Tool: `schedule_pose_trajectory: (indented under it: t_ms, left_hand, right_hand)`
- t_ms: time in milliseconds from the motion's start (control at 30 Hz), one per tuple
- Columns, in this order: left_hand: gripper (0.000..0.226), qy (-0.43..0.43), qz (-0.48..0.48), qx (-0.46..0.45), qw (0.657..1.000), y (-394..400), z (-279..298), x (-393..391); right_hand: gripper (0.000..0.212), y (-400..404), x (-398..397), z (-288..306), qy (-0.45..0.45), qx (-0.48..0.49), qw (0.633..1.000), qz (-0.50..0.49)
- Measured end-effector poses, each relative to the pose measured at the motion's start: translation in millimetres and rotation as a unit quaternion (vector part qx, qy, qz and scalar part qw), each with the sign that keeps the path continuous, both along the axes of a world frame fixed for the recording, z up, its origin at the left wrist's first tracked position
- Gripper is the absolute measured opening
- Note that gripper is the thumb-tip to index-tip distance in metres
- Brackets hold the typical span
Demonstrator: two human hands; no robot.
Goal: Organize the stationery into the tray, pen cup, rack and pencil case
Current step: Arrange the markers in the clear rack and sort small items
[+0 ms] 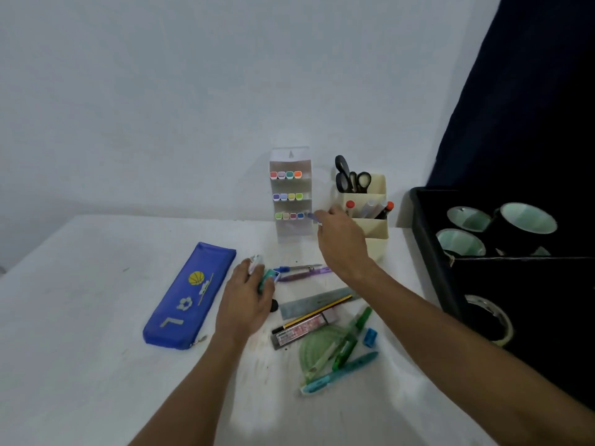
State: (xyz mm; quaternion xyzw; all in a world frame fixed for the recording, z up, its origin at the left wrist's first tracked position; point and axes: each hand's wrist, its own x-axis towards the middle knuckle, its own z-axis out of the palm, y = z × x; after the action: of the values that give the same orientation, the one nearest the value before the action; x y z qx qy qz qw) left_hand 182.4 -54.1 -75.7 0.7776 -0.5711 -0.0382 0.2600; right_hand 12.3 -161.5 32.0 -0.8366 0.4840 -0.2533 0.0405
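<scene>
Both bare arms reach forward over a white table [80, 317]. The right hand [341, 243], fingers curled, pinches a blue-capped marker [310, 216] at the clear rack's [291, 194] lowest row, its length running left to right, cap toward the rack. The left hand [246, 297] grips several markers [267, 278] pointing away from the person, beside a blue pencil case [190, 297].

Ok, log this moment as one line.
right hand: slotting marker into rack bottom row | left hand: holding green marker | pencil case: zipped, on table
</scene>
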Motion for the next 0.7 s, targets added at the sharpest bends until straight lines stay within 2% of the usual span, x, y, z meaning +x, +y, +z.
schedule_pose_trajectory:
  t_ms: [100,200,333,467,533,633,700]
  left_hand:
    - [0.058,0.006,0.008,-0.003,1.0,0,-3,-1]
    - [0.066,0.007,0.009,-0.01,1.0,-2,-3,-1]
    - [0.062,-0.002,0.008,-0.018,1.0,-2,-7,1]
    - [0.049,0.003,0.017,-0.01,1.0,-2,-4,-1]
    - [0.05,0.0,0.017,-0.008,1.0,-3,-4,-1]
    - [0.053,0.004,0.018,-0.005,1.0,-3,-4,0]
    - [0.048,0.004,0.021,-0.003,1.0,-2,-4,0]
  right_hand:
    - [0.037,-6,8,3,0.089,-0.01,0.996,0.01]
    - [0.029,-19,17,9,0.116,-0.011,0.993,0.03]
    - [0.023,-33,24,6,0.093,0.051,0.993,0.048]
    - [0.02,-39,29,-4,0.055,0.096,0.992,0.063]
    - [0.02,-42,32,-8,0.007,0.122,0.991,0.056]
    - [0.021,-47,35,-13,-0.053,0.117,0.991,0.034]
    - [0.022,-49,35,-17,-0.057,0.118,0.991,0.033]
